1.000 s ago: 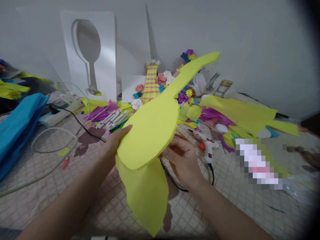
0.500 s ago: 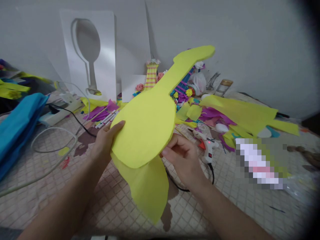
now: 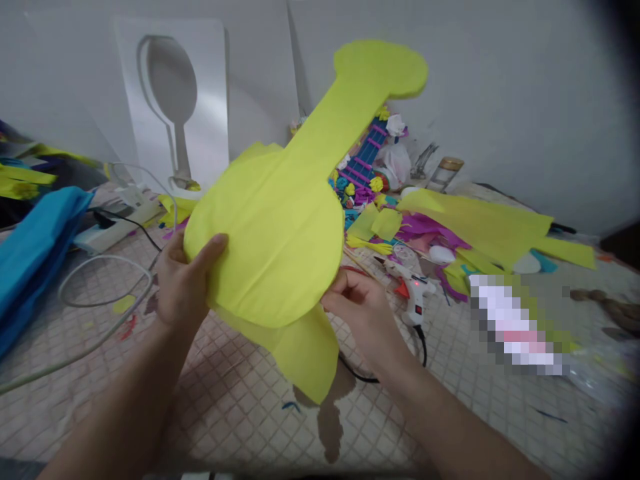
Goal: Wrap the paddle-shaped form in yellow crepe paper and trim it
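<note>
A flat yellow guitar-shaped cutout fills the middle of the view, its round body low and its neck and head pointing up to the right. My left hand grips the body's left edge, thumb on the front face and fingers behind. At the lower right edge, my right hand pinches the rim with thumb and index finger. Below the body hangs a loose flap of yellow crepe-like sheet. Right of my right hand lies a white glue gun with a red light lit.
A white board with a spoon-like cut-out leans on the wall. Behind the cutout stands a small blue decorated guitar shape. Yellow sheets and scraps lie at right. A white cable, a power strip and blue sheeting are at left.
The yellow cutout has turned to show more of its front face, with its head higher. My left hand has shifted left and slightly down with it; my right hand stays nearly in place.
</note>
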Demonstrator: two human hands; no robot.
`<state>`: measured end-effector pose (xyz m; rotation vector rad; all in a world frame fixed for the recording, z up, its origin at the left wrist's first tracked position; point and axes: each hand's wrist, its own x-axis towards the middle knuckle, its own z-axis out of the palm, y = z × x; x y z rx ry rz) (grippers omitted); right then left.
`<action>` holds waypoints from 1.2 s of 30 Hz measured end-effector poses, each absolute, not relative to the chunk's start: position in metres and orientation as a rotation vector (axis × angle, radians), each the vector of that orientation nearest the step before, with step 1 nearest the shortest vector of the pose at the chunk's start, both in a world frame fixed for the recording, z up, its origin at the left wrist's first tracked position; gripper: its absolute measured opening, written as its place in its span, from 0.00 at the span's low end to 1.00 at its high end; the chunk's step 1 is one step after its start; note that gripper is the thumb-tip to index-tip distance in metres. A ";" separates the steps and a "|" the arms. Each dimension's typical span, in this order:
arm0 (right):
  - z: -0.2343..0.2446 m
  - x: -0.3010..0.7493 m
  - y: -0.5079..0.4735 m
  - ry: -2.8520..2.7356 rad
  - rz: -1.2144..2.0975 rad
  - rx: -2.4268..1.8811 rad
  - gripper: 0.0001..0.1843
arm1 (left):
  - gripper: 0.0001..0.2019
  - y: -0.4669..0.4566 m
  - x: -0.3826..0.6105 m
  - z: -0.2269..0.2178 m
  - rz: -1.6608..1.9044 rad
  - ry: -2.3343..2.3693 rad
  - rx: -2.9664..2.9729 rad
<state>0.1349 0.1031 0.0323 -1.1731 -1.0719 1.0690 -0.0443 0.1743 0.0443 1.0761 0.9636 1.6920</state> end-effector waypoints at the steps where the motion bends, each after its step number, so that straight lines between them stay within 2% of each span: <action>1: 0.032 0.135 0.103 -1.085 1.080 -1.169 0.10 | 0.16 0.175 -0.045 0.045 1.702 0.960 1.071; 6: 0.034 0.134 0.101 -1.133 1.090 -1.105 0.07 | 0.12 0.179 -0.048 0.045 1.593 1.036 0.921; 12: 0.038 0.135 0.103 -1.106 1.062 -1.098 0.08 | 0.15 0.179 -0.049 0.046 1.457 1.144 0.808; 15: 0.039 0.135 0.103 -1.069 1.064 -1.060 0.02 | 0.15 0.177 -0.049 0.046 1.371 1.185 0.771; 19: 0.037 0.138 0.104 -1.051 1.009 -0.956 0.08 | 0.16 0.176 -0.048 0.047 1.327 1.215 0.760; 23: 0.034 0.141 0.106 -1.043 0.936 -0.817 0.10 | 0.18 0.176 -0.048 0.047 1.321 1.194 0.760; 29: 0.038 0.140 0.104 -1.022 1.080 -0.669 0.12 | 0.19 0.177 -0.048 0.046 1.315 1.166 0.750; 31: 0.038 0.138 0.103 -1.061 1.148 -0.678 0.11 | 0.19 0.177 -0.047 0.046 1.322 1.151 0.762; 34: 0.036 0.135 0.102 -1.119 1.177 -0.758 0.03 | 0.21 0.177 -0.046 0.047 1.328 1.159 0.769; 36: 0.034 0.134 0.102 -1.143 1.174 -0.794 0.02 | 0.23 0.176 -0.045 0.048 1.318 1.169 0.768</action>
